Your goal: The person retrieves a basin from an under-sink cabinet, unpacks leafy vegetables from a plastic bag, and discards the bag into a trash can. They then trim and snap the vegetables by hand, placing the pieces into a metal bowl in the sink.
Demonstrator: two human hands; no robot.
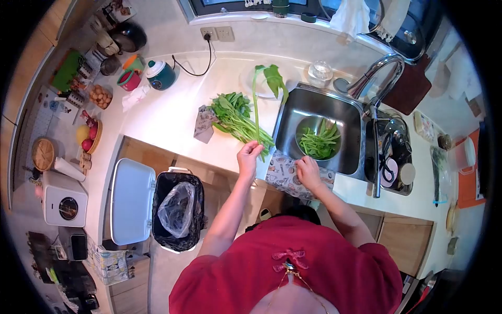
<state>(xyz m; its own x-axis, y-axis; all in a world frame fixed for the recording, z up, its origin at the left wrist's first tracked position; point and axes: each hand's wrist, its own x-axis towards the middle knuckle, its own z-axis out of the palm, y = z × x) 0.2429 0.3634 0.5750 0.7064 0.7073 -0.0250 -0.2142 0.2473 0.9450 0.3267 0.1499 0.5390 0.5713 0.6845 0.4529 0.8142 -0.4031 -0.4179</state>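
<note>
My left hand [250, 157] pinches the lower end of a long leafy green stem [255, 107], its broad leaf standing up at the far end. Just beyond that hand, a bunch of leafy greens [235, 118] lies on the counter. My right hand [308, 170] is curled closed at the sink's near edge, over a patterned cloth [282, 171]; whatever its fingers hold is hidden. Cut green pieces [320, 140] fill a metal bowl [300, 131] inside the steel sink [287, 107], close to the right hand.
A chrome faucet [387, 65] arches over the sink's right side, beside a rack of dishes [400, 157]. Below the counter at left stands an open bin [178, 209] lined with black plastic. Toward the back left are a green lidded pot [160, 76] and a black cord [209, 57].
</note>
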